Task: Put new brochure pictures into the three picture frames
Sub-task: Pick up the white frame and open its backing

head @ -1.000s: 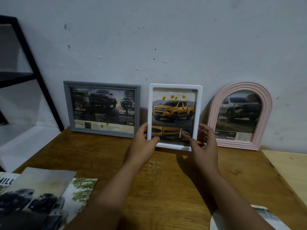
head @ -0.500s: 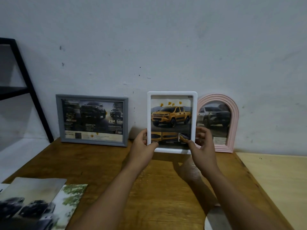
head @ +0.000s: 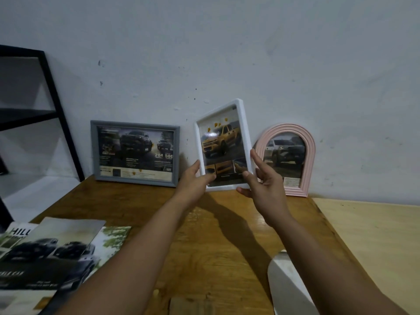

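White frame [head: 223, 145] tilted btwn grey frame [head: 134, 153] & pink arched frame [head: 287, 159].

The grey frame [head: 135, 153] picture reads "204" and "500"; a brochure [head: 19, 233], "HILL".

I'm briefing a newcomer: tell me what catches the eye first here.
The white frame with a yellow truck picture, tilted and held up at centre by the left hand and right hand. Flanking it against the wall: a grey frame on the left, an arched pink frame on the right.
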